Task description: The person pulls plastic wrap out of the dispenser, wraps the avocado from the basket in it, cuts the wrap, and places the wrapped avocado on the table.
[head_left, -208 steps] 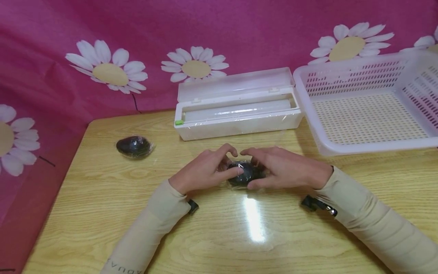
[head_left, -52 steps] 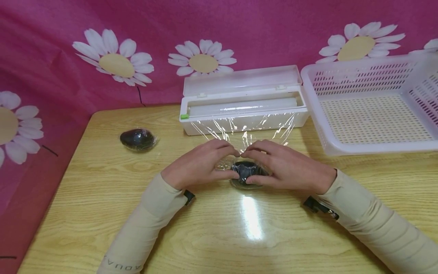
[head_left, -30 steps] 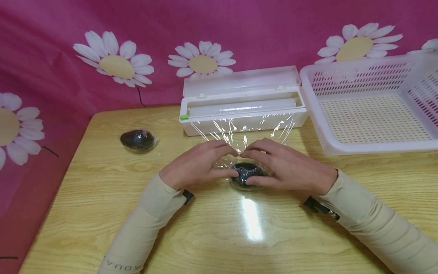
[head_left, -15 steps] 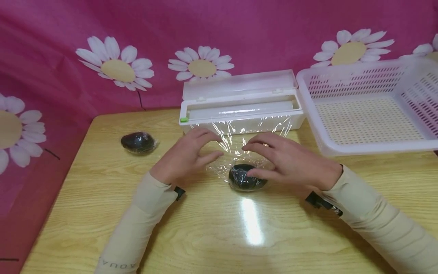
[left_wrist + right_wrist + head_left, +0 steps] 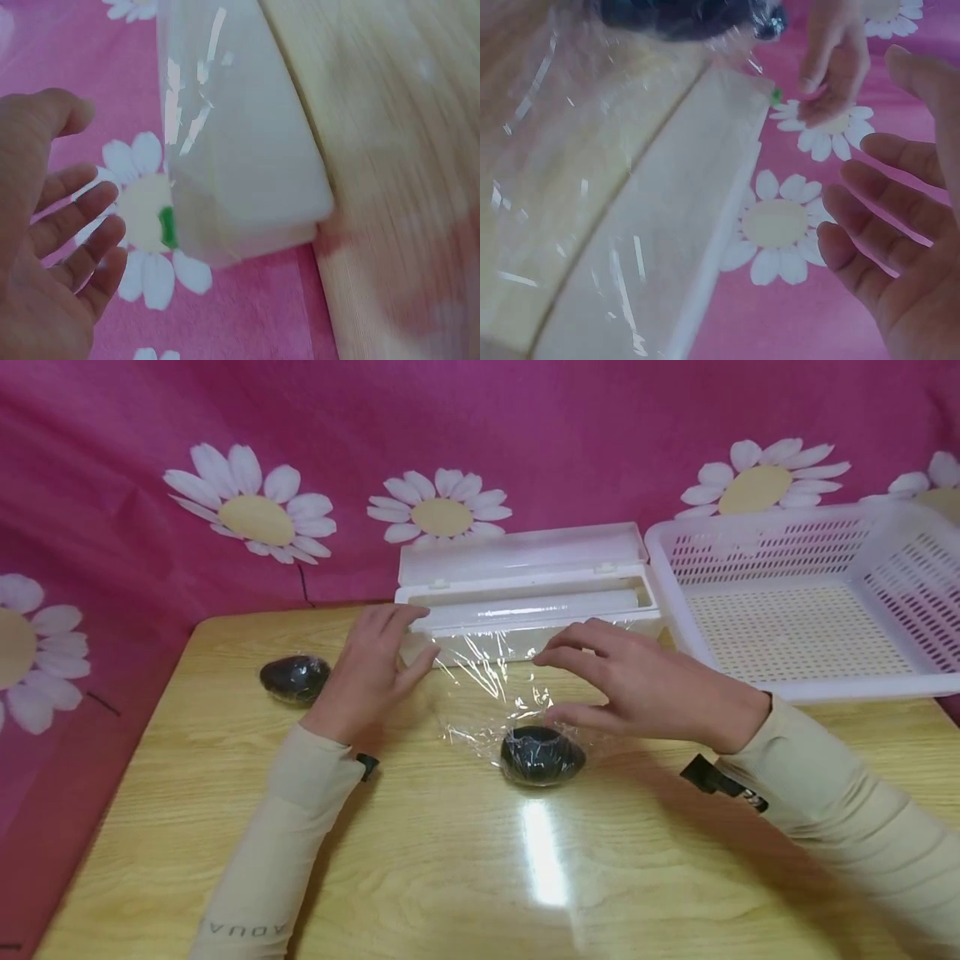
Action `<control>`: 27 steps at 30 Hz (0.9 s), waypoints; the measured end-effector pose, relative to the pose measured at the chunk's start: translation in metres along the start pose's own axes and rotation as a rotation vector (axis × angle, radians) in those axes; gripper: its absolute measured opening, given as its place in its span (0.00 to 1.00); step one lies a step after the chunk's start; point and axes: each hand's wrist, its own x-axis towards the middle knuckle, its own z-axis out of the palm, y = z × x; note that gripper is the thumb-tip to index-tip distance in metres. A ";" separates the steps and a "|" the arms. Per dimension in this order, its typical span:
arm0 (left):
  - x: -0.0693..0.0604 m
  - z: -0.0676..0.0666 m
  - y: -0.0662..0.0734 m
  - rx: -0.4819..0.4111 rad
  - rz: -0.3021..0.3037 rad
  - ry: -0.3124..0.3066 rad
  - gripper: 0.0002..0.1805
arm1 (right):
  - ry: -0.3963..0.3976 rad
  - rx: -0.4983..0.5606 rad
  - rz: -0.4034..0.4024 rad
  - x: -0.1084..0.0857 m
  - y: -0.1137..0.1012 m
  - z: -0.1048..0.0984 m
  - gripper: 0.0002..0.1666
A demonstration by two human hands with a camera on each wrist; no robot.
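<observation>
A dark, glossy, avocado-like fruit (image 5: pixel 542 758) lies on the table under clear cling film (image 5: pixel 487 681), which runs back to the roll (image 5: pixel 532 610) in the white dispenser box (image 5: pixel 517 639). My left hand (image 5: pixel 375 664) is raised near the box's left end, thumb and fingers apart, holding nothing. Above the fruit and film, my right hand (image 5: pixel 645 685) hovers with relaxed, spread fingers. In the wrist views, the left hand (image 5: pixel 60 217) and right hand (image 5: pixel 900 217) both have bare palms. A second dark fruit (image 5: pixel 294 678), also film-wrapped, rests behind my left wrist.
The box's lid (image 5: pixel 521 556) stands raised at the back; a green slider (image 5: pixel 775 96) sits at its end. To the right is a white slotted basket (image 5: pixel 795 685). A pink flowered cloth (image 5: pixel 585 452) hangs behind the wooden table (image 5: pixel 420 877).
Both hands have let go of the film around the fruit. The left has moved left and back toward the box; the right has lifted slightly rightward. The fruit stays on the table.
</observation>
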 end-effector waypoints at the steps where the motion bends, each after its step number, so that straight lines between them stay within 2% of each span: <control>1: 0.000 0.000 -0.003 0.018 -0.016 -0.006 0.29 | -0.008 -0.006 0.006 0.002 0.001 -0.003 0.32; 5: 0.002 0.002 -0.013 0.079 -0.081 -0.045 0.35 | -0.044 -0.030 0.044 0.010 0.006 -0.015 0.32; 12: 0.006 0.005 -0.026 0.115 -0.174 -0.099 0.42 | -0.080 -0.053 0.069 0.030 0.021 -0.030 0.30; 16: 0.007 0.007 -0.030 0.158 -0.190 -0.124 0.44 | -0.109 -0.062 0.094 0.042 0.029 -0.034 0.29; 21: 0.009 0.009 -0.033 0.222 -0.174 -0.118 0.45 | -0.137 -0.058 0.105 0.057 0.034 -0.032 0.29; 27: 0.013 0.009 -0.033 0.257 -0.185 -0.133 0.46 | -0.161 -0.037 0.076 0.076 0.040 -0.022 0.29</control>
